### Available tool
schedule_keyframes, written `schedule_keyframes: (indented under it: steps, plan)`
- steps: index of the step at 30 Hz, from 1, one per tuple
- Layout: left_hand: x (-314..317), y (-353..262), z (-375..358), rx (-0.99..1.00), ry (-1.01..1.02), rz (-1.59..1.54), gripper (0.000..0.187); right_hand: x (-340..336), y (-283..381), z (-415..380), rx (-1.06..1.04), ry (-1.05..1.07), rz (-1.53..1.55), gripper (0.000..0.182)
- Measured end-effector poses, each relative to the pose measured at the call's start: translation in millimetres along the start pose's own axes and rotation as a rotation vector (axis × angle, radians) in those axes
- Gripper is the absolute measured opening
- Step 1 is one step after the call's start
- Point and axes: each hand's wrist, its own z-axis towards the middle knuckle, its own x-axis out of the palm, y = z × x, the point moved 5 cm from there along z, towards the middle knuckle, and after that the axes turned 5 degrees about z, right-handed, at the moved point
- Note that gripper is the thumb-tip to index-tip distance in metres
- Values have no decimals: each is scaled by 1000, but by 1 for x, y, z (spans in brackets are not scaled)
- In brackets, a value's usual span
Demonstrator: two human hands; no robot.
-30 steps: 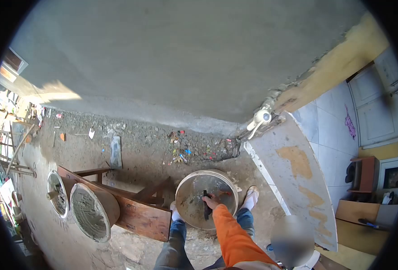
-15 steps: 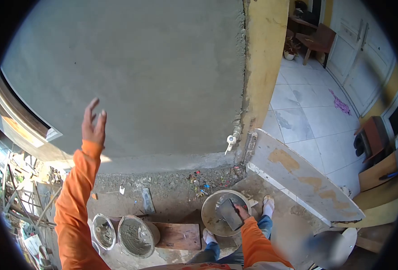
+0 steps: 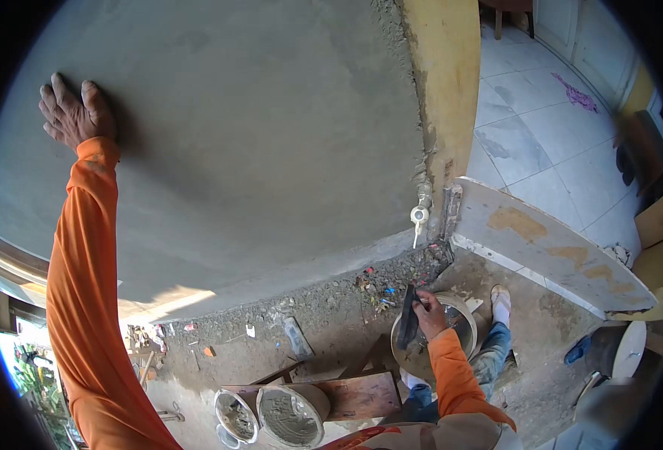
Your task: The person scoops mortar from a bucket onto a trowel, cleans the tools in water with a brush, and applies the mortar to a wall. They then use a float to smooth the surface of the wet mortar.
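My left hand lies against the grey plastered wall at the upper left, fingers spread and holding nothing. My right hand is closed around the handle of a dark plastering float, whose blade is turned nearly edge-on to me. Hand and float are over a round tub that stands on the ground by my feet, and they cover part of its opening. Inside the tub, what shows is greyish and wet-looking.
Two buckets of grey mortar, a larger one and a smaller one, stand beside a wooden bench. A white tap juts from the wall's lower right. A low partition borders the tiled floor. Rubble lines the wall's foot.
My left hand has moved up and left and now rests flat on the wall. My right hand has lifted the float and tilted it from flat to edge-on. The view has shifted left.
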Motion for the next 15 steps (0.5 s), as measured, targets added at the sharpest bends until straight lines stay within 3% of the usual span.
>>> schedule_keyframes:
  steps: [2, 3, 5, 7, 8, 10, 15]
  plan:
    - [0, 1, 1, 11, -23, -3, 68, 60, 104, 15, -335, -36, 345, 37]
    - [0, 1, 1, 16, -24, -6, 68, 83, 152, 21, -356, -49, 415, 40]
    - [-1, 0, 1, -1, -15, 9, 68, 125, 201, 54, -561, -223, 671, 42]
    - [-5, -2, -1, 12, -12, 10, 68, 141, 246, 69, -711, -383, 712, 46]
    - [-3, -4, 1, 18, -10, 13, 68, 143, 265, 77, -715, -391, 726, 46]
    - [-1, -1, 0, 19, -2, 19, 68, 134, 288, 74, -713, -627, 637, 44]
    - [-1, 0, 2, 4, 0, 23, 67, 110, 326, 97, -548, -652, 747, 42]
